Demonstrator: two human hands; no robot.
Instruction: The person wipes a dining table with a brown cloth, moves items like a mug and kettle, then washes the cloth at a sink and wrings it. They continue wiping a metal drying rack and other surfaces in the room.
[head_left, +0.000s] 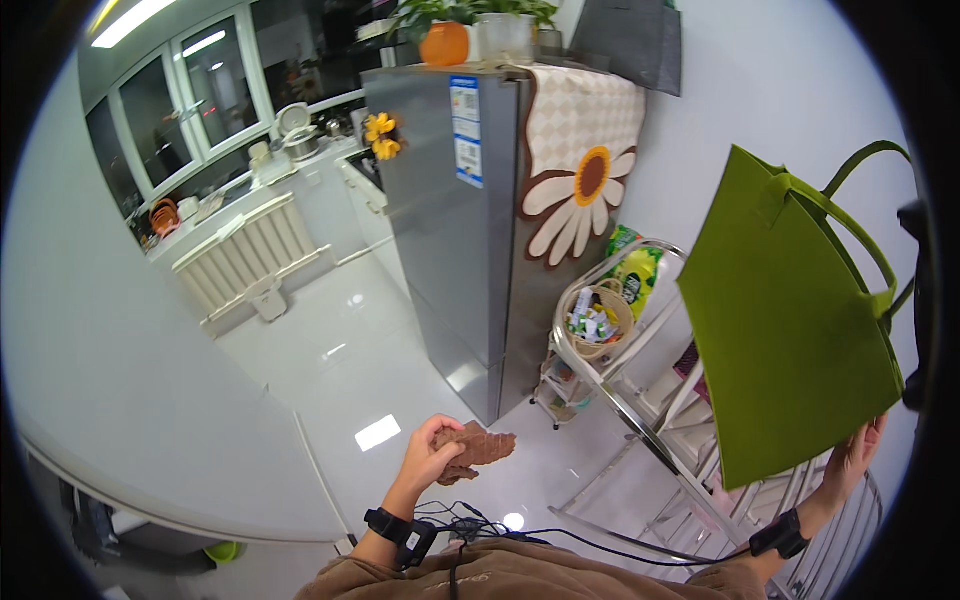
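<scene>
My left hand (431, 457) grips a crumpled brown cloth (480, 448) between thumb and fingers, low in the middle of the head view. On the right, a green felt tote bag (795, 322) is held up at a tilt, its two loop handles (862, 225) towards the upper right. My right hand (851, 457) is at the bag's lower right edge; its fingers are partly hidden behind the felt. Both wrists wear black bands, with a dark cable running to the right one.
A grey fridge (450, 247) bears a flower-patterned cover (585, 150) and potted plants. Beside it stands a metal-framed rack (637, 420) with a woven basket (600, 341) of small packets. A wheeled cart (562, 390), radiator (247, 255) and white wall (150, 360) are also around me.
</scene>
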